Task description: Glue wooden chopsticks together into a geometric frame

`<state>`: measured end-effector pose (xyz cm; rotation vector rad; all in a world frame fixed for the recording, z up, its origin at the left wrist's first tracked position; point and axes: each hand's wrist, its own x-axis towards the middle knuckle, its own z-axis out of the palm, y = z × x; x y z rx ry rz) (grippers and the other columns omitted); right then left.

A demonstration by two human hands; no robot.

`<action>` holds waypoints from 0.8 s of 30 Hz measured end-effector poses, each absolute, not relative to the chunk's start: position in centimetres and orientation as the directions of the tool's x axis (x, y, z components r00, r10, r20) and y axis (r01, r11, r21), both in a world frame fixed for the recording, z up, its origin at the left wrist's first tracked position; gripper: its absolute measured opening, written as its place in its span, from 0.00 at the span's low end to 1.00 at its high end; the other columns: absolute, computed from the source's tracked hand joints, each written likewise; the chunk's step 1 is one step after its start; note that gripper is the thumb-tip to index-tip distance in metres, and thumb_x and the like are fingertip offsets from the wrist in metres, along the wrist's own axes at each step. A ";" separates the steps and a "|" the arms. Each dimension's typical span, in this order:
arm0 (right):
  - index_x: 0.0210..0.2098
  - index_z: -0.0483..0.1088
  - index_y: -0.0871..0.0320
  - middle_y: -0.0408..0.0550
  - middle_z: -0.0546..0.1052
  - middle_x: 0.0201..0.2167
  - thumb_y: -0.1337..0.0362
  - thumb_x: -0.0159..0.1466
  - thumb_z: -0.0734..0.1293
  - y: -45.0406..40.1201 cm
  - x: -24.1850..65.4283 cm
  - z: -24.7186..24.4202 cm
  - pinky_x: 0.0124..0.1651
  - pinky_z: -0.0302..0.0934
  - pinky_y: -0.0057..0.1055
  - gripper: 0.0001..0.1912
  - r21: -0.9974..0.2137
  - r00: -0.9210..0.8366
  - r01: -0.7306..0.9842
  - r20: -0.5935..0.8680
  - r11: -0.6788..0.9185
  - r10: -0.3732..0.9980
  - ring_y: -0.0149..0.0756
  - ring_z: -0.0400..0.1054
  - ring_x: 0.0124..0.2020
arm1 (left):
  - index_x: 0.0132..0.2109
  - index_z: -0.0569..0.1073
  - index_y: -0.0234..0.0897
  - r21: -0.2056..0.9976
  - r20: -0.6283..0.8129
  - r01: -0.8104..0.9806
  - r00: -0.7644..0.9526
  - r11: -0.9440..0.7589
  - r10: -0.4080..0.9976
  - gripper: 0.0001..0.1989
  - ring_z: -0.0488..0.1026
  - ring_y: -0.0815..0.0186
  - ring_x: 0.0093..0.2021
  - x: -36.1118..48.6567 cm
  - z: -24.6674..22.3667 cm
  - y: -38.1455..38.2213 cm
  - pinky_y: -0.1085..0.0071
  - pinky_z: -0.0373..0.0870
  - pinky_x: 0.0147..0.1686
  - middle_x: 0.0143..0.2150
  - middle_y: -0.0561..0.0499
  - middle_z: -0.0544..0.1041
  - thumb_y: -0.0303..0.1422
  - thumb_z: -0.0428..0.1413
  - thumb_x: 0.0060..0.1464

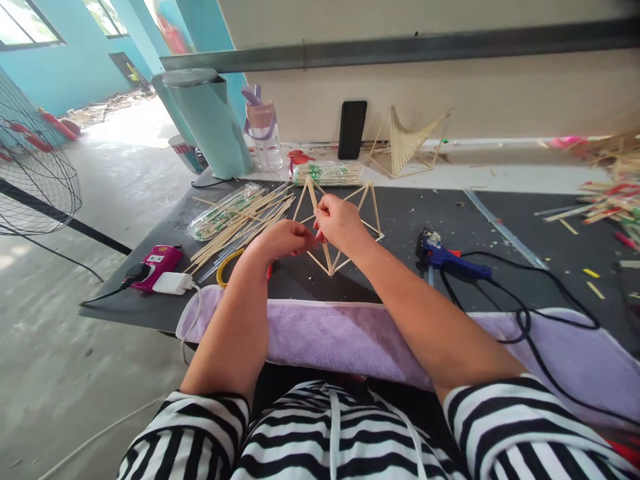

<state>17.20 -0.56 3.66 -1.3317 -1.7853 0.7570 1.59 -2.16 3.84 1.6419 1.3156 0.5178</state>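
A small frame of thin wooden sticks (374,210) stands on the dark tabletop under my hands, its sticks meeting in pointed corners. My right hand (337,219) is closed in a pinch at the frame's slanting sticks (312,192), near the middle. Close beside it, my left hand (289,238) has its fingers pressed together, the tips almost touching the right fingers. What the left fingertips hold, if anything, is too small to make out. Left of the frame lie loose wooden sticks (237,230) and a yellow loop-shaped handle (227,268), partly hidden by my left forearm.
A blue glue gun (453,259) with a black cable lies right. Clear glue sticks (505,227) lie beyond it. A finished-looking stick model (407,141), phone (353,130), bottle (265,137) and jug (207,123) stand behind. A pink power adapter (159,267) sits left; a purple towel (340,333) covers the front edge.
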 end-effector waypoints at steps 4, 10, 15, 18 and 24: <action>0.26 0.59 0.55 0.40 0.71 0.17 0.68 0.64 0.60 -0.8 17.1 3.8 0.17 0.60 0.24 0.09 -0.876 -0.153 0.437 0.151 0.204 0.977 0.31 0.69 0.14 | 0.30 0.77 0.35 0.924 0.165 0.360 -0.077 -0.126 0.983 0.06 0.63 0.73 0.22 1.1 6.2 -0.7 0.75 0.60 0.24 0.21 0.56 0.69 0.34 0.60 0.48; 0.24 0.59 0.54 0.39 0.70 0.16 0.71 0.59 0.60 -1.1 17.0 4.3 0.16 0.62 0.26 0.09 -0.914 -0.145 0.372 0.113 0.160 0.983 0.35 0.70 0.15 | 0.33 0.78 0.34 0.975 0.191 0.122 -0.046 -0.184 0.981 0.04 0.69 0.74 0.28 2.3 8.9 1.3 0.77 0.63 0.30 0.29 0.53 0.76 0.30 0.60 0.52; 0.26 0.61 0.54 0.40 0.71 0.17 0.72 0.58 0.60 -0.7 17.2 3.7 0.16 0.62 0.27 0.08 -0.904 -0.154 0.376 0.156 0.204 0.976 0.35 0.69 0.14 | 0.36 0.78 0.34 0.988 0.134 -0.091 0.114 -0.124 0.984 0.09 0.71 0.74 0.29 2.6 7.8 1.9 0.77 0.67 0.34 0.29 0.54 0.77 0.36 0.64 0.50; 0.27 0.61 0.54 0.40 0.72 0.17 0.71 0.60 0.60 -0.4 17.2 3.2 0.17 0.62 0.28 0.07 -0.881 -0.154 0.404 0.199 0.246 0.968 0.34 0.68 0.13 | 0.34 0.77 0.34 0.984 0.114 -0.147 0.115 -0.096 0.987 0.11 0.73 0.74 0.29 2.7 7.0 2.0 0.78 0.67 0.33 0.29 0.54 0.77 0.37 0.65 0.49; 0.26 0.61 0.54 0.40 0.72 0.17 0.70 0.61 0.59 -0.4 17.2 3.2 0.18 0.62 0.28 0.07 -0.852 -0.150 0.436 0.248 0.289 0.957 0.33 0.67 0.13 | 0.29 0.73 0.33 0.982 0.111 -0.163 0.095 -0.094 0.989 0.12 0.70 0.75 0.24 3.5 6.7 2.0 0.78 0.66 0.27 0.25 0.54 0.74 0.37 0.64 0.52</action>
